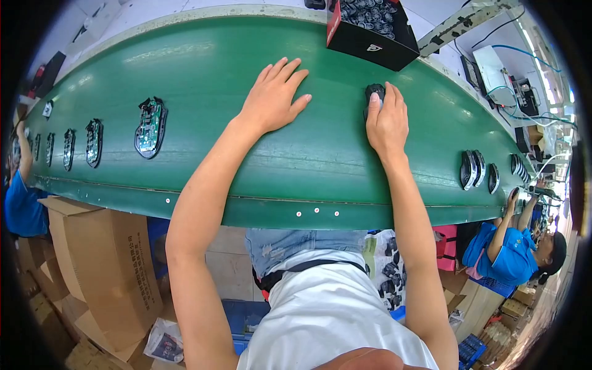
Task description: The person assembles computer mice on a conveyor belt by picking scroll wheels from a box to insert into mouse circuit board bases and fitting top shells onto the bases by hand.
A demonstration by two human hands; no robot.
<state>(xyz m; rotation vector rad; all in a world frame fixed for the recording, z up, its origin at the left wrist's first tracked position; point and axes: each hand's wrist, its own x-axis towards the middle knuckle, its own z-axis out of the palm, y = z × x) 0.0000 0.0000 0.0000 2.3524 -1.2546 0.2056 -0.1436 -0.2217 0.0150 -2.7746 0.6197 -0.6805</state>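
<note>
My left hand (271,102) is over the green conveyor belt (308,154), fingers spread and nothing in it. To the right, my right hand (388,123) grips a black computer mouse (373,91) from its near right side, with the thumb and fingers on it; the hand hides part of the mouse. Left of my left arm, an opened mouse base with a green circuit board (150,127) lies on the belt. More bases like it stand in a row farther left. Several dark mouse shells (473,169) lie on the belt right of my right arm.
A black box (373,46) filled with small dark parts stands at the belt's far edge. Cardboard boxes (105,265) are below the near edge at left. Co-workers in blue sit at the left (26,206) and right (509,253). Cables and equipment (496,77) are at far right.
</note>
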